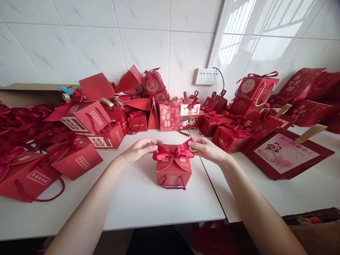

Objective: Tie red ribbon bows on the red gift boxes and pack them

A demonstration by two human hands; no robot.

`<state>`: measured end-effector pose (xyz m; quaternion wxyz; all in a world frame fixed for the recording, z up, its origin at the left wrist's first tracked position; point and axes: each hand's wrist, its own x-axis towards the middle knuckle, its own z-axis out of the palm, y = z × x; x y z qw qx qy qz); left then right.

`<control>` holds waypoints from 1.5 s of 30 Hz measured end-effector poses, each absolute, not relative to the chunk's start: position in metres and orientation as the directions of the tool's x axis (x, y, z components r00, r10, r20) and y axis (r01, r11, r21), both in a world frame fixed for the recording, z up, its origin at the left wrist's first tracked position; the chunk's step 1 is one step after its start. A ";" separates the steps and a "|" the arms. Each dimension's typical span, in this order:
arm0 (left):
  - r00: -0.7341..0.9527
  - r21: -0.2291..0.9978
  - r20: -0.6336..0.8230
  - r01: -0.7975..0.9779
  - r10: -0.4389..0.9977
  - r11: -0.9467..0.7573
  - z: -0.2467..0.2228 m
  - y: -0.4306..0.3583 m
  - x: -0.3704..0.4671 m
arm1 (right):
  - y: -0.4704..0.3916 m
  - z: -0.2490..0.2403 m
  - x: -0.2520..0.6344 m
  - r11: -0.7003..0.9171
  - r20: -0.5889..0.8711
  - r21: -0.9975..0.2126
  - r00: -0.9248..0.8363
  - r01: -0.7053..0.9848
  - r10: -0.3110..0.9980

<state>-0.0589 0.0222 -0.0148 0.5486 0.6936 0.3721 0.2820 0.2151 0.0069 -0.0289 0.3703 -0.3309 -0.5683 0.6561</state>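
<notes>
A red gift box (174, 173) stands upright on the white table in front of me, its twisted red cord handle hanging down the near side. Across its top lies a tied ribbon bow (174, 153) of shiny red satin. My left hand (143, 148) pinches the left end of the ribbon, fingers pressed together. On the other side, my right hand (208, 148) has the right end of the bow between thumb and fingers. Both hands are level with the top of the box.
Finished red boxes (83, 117) and a heap of red ribbon (23, 127) crowd the left. More boxes and bags (170, 117) line the tiled wall. A large red bag (289, 154) lies at right. A white power strip (206, 76) sits against the wall. A dark seam crosses the table.
</notes>
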 end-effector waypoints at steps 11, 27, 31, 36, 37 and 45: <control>0.426 0.979 0.079 0.135 0.901 -0.150 -0.017 0.016 -0.043 | 0.007 -0.037 0.189 0.044 0.105 -0.979 -0.303 -0.201 0.947; 0.292 0.958 0.182 0.164 0.939 -0.237 -0.024 0.014 -0.030 | -0.001 -0.034 0.174 -0.009 0.058 -0.979 -0.323 -0.202 0.945; 0.275 0.947 0.210 0.180 0.938 -0.265 -0.023 0.014 -0.031 | -0.002 -0.032 0.174 -0.017 0.051 -0.979 -0.321 -0.204 0.946; 0.279 0.829 0.464 0.196 0.841 -0.523 -0.010 0.001 -0.032 | -0.005 -0.027 0.174 -0.011 0.051 -0.983 -0.326 -0.184 0.944; 0.343 0.795 0.486 0.208 0.804 -0.570 -0.008 -0.002 -0.032 | -0.006 -0.027 0.173 -0.007 0.053 -0.984 -0.329 -0.178 0.943; 0.539 0.776 0.367 0.272 0.759 -0.569 -0.006 -0.014 -0.023 | -0.003 -0.028 0.175 0.049 0.055 -0.998 -0.219 -0.036 0.974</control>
